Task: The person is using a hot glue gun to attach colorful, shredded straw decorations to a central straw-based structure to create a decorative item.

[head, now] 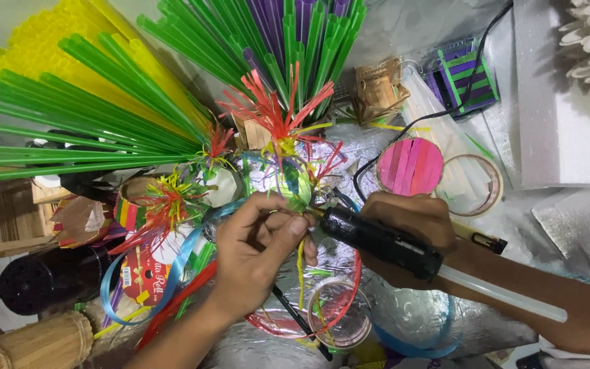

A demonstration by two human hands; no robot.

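1. Our left hand (257, 249) comes in from below, its fingers pinched tight on the base of a straw flower (283, 130). The red and yellow fringed petals fan upward, clear of the fingers, so the joint at the stem stays exposed.

2. Our right hand (411, 229) is clenched round a black glue gun (377, 240). Its nozzle points left and sits right at the spot our left fingertips are pinching. We judge the grip low on the flower is there to steady it against the nozzle.

3. A clear glue stick (507, 294) juts out of the back of the gun and lies across our right forearm. The gun's black cord (445, 102) trails up and away to the far right, out of the working space.

4. Just left of our left hand lies another finished-looking fringed flower (165, 201), red, yellow and green, set down apart from the gluing.

5. Above it all, green straws (69, 130) fan out from the left, with a yellow bundle (42, 41) behind them and green and purple ones at top centre.

6. Near the right hand sit a pink striped disc (411, 166) and, beside it, a tape roll (485, 183). A clear tape ring (339, 311) lies below our hands on the silver foil surface (431, 321).

7. White foam blocks (561, 116) are stacked at far right, well apart from the work.
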